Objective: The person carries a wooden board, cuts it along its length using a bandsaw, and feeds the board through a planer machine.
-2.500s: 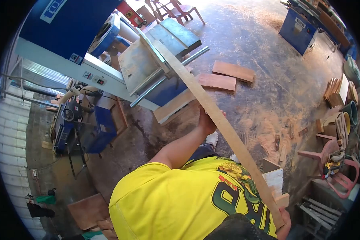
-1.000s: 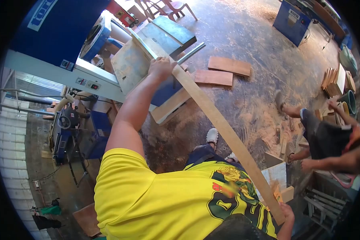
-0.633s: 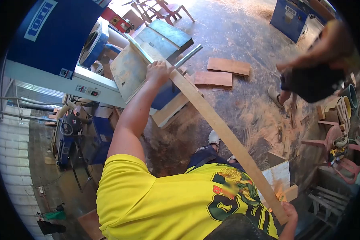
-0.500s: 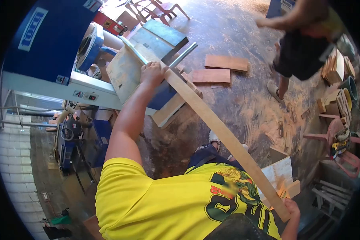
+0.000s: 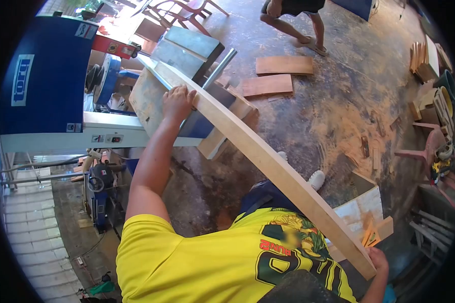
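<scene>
While the tall blue machine (image 5: 50,76) is filling the upper left, its pale label (image 5: 23,81) is showing sideways letters that appear to be spelling "torq". Small stickers are sitting around the switch (image 5: 115,139) on the white column (image 5: 129,122), their print too fine to make out, and a yellow warning label is marking the red machine (image 5: 106,45) behind. Down on the yellow shirt (image 5: 182,257), small red letters are reading "RUN", with bigger dark lettering beneath that is partly disappearing from sight.

Now to the hands! The long board (image 5: 288,182) is running diagonally across the front of the body, its far end lying on the machine's table (image 5: 144,96) alongside the metal fence (image 5: 159,76). Up there the left hand (image 5: 178,101) is resting on it, knuckles up, fingers bent together beside the fence; whether they are closing right around the wood, one cannot tell. Low on the right, the right hand (image 5: 378,258) is grasping the near end, thumb side up, its other fingers hiding underneath. Just beside it, an orange triangle (image 5: 371,237) is leaning near a pale panel (image 5: 356,212).

Out on the dusty floor (image 5: 333,116), two reddish planks (image 5: 284,64) are lying close together, and at the top another person (image 5: 301,6) is showing only a hand and legs, the feet well apart from the board.
</scene>
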Action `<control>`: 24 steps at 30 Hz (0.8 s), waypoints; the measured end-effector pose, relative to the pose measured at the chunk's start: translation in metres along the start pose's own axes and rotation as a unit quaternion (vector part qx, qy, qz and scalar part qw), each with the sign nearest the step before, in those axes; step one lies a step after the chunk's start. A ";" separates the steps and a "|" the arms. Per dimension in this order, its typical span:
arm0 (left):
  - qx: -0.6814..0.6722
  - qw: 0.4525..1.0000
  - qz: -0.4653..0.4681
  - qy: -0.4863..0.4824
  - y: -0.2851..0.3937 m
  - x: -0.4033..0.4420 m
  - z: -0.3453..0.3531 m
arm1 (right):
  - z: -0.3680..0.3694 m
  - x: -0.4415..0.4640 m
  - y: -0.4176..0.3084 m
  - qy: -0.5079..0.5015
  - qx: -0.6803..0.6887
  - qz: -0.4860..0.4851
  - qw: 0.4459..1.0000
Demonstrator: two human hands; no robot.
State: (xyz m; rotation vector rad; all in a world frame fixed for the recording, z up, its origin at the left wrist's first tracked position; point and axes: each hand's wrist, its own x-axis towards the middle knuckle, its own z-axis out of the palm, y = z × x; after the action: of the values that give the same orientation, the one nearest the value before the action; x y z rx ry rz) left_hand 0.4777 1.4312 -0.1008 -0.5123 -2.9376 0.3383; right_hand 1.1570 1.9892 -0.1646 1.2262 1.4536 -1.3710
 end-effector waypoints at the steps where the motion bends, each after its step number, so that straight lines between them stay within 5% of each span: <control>1: 0.003 1.000 -0.002 -0.002 -0.001 -0.001 -0.001 | 0.001 -0.001 0.000 0.010 -0.011 0.013 1.000; 13: -0.033 0.999 -0.002 0.033 -0.002 -0.005 -0.002 | -0.017 0.023 0.036 -0.052 0.112 -0.008 0.992; 17: -0.017 0.999 -0.003 0.034 0.001 -0.006 -0.010 | 0.019 -0.032 -0.035 -0.094 0.188 0.021 0.977; 24: -0.034 0.999 -0.019 -0.006 0.004 -0.002 -0.023 | 0.078 -0.113 -0.101 0.056 0.351 -0.026 0.934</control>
State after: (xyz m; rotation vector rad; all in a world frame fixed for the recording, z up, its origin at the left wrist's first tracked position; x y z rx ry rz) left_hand 0.4849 1.4390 -0.0799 -0.4637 -2.9744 0.2373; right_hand 1.0798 1.9018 -0.0402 1.7309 1.0897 -1.9782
